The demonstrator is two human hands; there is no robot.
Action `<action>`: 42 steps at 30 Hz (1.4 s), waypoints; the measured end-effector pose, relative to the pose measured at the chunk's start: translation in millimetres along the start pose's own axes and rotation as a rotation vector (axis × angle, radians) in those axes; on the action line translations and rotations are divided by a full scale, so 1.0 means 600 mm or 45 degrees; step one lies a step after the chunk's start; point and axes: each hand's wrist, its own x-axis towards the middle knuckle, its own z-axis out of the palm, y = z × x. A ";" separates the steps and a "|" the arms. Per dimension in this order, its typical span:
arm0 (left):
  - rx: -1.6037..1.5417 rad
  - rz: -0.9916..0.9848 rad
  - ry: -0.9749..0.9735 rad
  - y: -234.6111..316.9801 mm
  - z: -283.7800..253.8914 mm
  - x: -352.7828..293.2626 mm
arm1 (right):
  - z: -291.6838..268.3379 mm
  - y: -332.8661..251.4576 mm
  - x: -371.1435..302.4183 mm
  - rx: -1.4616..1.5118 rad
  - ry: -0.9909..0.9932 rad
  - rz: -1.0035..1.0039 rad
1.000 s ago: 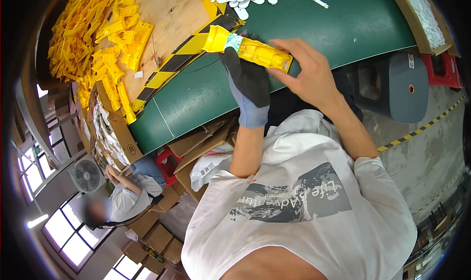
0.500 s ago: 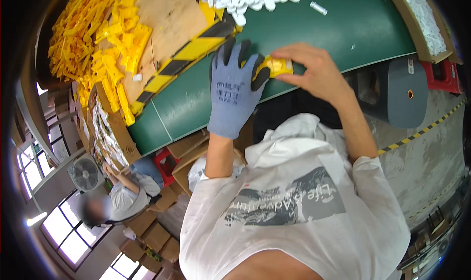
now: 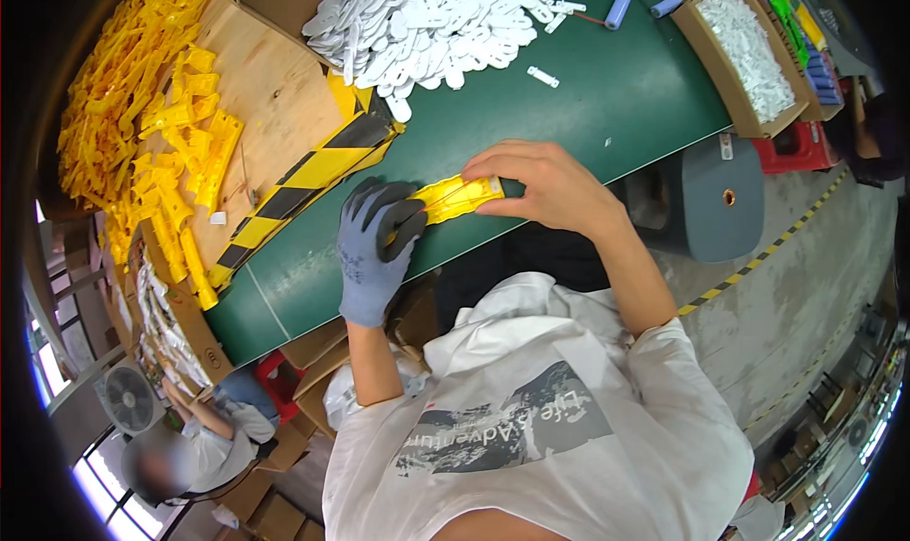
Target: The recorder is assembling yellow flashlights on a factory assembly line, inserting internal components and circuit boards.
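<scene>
Between my two hands is a long yellow plastic shell [image 3: 459, 199], held level just above the green table, its hollow side facing up. A thin dark line, like a wire, runs inside it. My left hand [image 3: 373, 249], in a blue-grey glove with black fingers, is closed round its left end. Bare and ungloved, my right hand [image 3: 550, 188] grips the other end between thumb and fingers. The glove hides the left end of the shell.
Many yellow shells [image 3: 123, 95] lie on a wooden board [image 3: 270, 76] edged with striped tape. A heap of white plastic pieces [image 3: 427, 34] covers the back of the green table [image 3: 569, 114]. Blue cylinders [image 3: 617, 11] and a box of white parts [image 3: 749, 57] are at right. Another person [image 3: 204, 451] sits lower left.
The yellow shell now shows along more of its length, and my gloved fingers have curled round its left end. The whole view has shifted, bringing in more of the table's far side.
</scene>
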 end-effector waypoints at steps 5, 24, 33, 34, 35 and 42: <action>-0.168 -0.082 0.158 -0.014 0.016 -0.010 | -0.013 -0.008 0.005 0.049 -0.050 0.100; -0.226 -0.159 0.202 -0.010 0.020 -0.006 | -0.058 0.041 0.003 -0.606 0.583 0.290; -0.207 -0.102 0.210 -0.012 0.014 -0.004 | -0.052 -0.003 -0.052 -0.345 0.290 0.247; -0.202 -0.100 0.215 -0.012 0.015 -0.005 | -0.056 -0.003 -0.048 -0.306 0.284 0.272; -0.203 -0.107 0.214 -0.012 0.015 -0.005 | -0.060 -0.003 -0.042 -0.266 0.281 0.296; -0.198 -0.113 0.214 -0.013 0.019 -0.009 | -0.078 0.007 0.005 -0.368 0.013 0.254</action>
